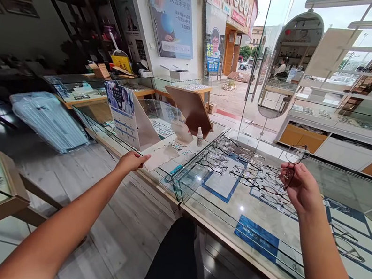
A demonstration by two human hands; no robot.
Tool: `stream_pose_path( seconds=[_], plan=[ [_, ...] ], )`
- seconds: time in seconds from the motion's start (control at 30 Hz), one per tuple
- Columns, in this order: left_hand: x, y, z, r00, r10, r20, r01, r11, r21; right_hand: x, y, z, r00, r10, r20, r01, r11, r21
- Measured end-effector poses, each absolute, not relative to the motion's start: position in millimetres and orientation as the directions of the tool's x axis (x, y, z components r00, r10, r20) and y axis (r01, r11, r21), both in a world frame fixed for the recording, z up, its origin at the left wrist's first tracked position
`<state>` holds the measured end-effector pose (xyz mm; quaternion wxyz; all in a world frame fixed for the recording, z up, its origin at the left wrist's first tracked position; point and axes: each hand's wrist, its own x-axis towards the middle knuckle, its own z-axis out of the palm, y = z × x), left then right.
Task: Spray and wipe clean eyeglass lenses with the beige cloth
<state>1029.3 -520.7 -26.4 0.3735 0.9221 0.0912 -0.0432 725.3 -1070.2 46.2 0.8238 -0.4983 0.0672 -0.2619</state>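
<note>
My right hand (301, 187) holds a pair of thin-framed glasses (296, 154) up over the glass display case (194, 198). My left hand (131, 162) pinches the edge of a pale cloth (161, 158) that lies on the counter. Just behind the cloth are a small pair of glasses (175, 146), a white spray bottle (199, 137) and a whitish rounded object (182, 131). Several rows of glasses (248, 173) rest on the display case, to the left of my right hand.
A desk calendar (122, 114) stands left of the cloth, and a brown tilted board (191, 109) stands behind the bottle. A blue leaflet (257, 237) is near the front of the case. An oval mirror (289, 64) hangs beyond. Another display case (10, 177) is at the left.
</note>
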Motion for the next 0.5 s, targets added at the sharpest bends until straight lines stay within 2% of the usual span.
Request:
stream_pose_path(
  seconds=[0.1, 0.23, 0.43, 0.5],
  plan=[
    [1022.1, -521.4, -28.9, 0.956, 0.219, -0.194, 0.287, -0.569, 0.771, 725.7, -1071.0, 45.9, 0.856, -0.493, 0.156, 0.367, 0.368, -0.854],
    [1018.1, -524.9, -30.4, 0.931, 0.262, -0.252, 0.348, -0.436, 0.83, 725.6, -1072.3, 45.2, 0.855, -0.495, 0.157, 0.368, 0.364, -0.855],
    [1013.1, -526.6, -35.4, 0.901, 0.221, -0.373, 0.424, -0.27, 0.864, 725.0, -1072.5, 44.9, 0.856, -0.489, 0.166, 0.374, 0.366, -0.852],
    [1011.3, -525.1, -35.4, 0.914, 0.183, -0.363, 0.398, -0.226, 0.889, 725.0, -1071.9, 45.5, 0.858, -0.487, 0.165, 0.374, 0.371, -0.85]
  ],
)
